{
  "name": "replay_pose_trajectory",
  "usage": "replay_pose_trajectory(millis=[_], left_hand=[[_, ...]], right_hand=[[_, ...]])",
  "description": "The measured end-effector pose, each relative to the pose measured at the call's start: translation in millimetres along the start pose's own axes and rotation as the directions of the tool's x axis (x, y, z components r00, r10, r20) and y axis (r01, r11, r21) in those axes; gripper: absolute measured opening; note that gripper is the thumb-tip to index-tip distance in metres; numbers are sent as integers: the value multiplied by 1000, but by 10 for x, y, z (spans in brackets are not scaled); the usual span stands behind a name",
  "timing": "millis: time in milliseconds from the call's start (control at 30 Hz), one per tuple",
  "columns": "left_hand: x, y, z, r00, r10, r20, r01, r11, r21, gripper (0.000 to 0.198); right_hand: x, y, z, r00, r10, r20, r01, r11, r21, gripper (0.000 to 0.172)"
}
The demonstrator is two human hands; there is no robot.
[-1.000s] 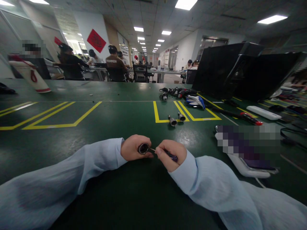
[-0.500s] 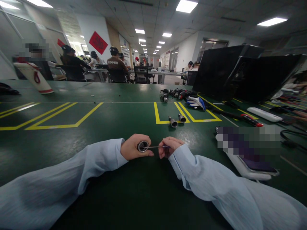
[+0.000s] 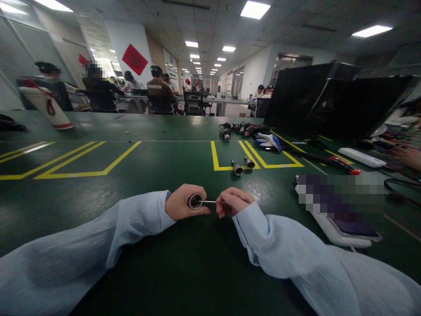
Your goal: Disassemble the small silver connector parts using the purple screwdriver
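My left hand (image 3: pixel 182 202) is closed round a small metal cylinder (image 3: pixel 194 201) whose open round end faces me. My right hand (image 3: pixel 234 201) is closed on a thin screwdriver (image 3: pixel 210 202); its shaft reaches left into the cylinder's mouth. Both hands rest low over the green table (image 3: pixel 158 166), both arms in light blue sleeves. The screwdriver's handle is mostly hidden inside my right fingers.
Two more metal cylinders (image 3: pixel 242 165) lie in a yellow-taped box ahead. Behind them are a heap of dark parts (image 3: pixel 240 128) and a blue-white glove (image 3: pixel 269 140). A red-handled tool (image 3: pixel 342 164), white devices (image 3: pixel 362 156) and black cases (image 3: pixel 315 98) lie right. People sit at far tables.
My right hand has turned over and drawn back to the right, so more of the screwdriver shaft shows and its dark handle is now tucked into the fingers. The left hand holds still.
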State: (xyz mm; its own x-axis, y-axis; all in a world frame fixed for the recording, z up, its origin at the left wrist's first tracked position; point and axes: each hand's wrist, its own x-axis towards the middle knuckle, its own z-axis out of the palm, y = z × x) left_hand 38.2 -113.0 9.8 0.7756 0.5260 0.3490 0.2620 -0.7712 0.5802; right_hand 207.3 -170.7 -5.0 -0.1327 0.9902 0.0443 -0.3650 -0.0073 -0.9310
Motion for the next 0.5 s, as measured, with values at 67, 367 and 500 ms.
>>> replay_pose_trajectory(millis=[67,367,500], left_hand=[[1,7,-8,1000,-5,7,5,1000,-16,23],[2,-8,19,997,-49,-67,46,998,-38,24],[3,-17,27,993,-65,-99,60,997,-51,24]], right_hand=[[47,7,-44,993,109,37,-112,989,98,18],[-27,-43,5,988,-134,-71,125,985,-114,20],[-103,-19,83,952,-302,-53,272,912,-308,21]])
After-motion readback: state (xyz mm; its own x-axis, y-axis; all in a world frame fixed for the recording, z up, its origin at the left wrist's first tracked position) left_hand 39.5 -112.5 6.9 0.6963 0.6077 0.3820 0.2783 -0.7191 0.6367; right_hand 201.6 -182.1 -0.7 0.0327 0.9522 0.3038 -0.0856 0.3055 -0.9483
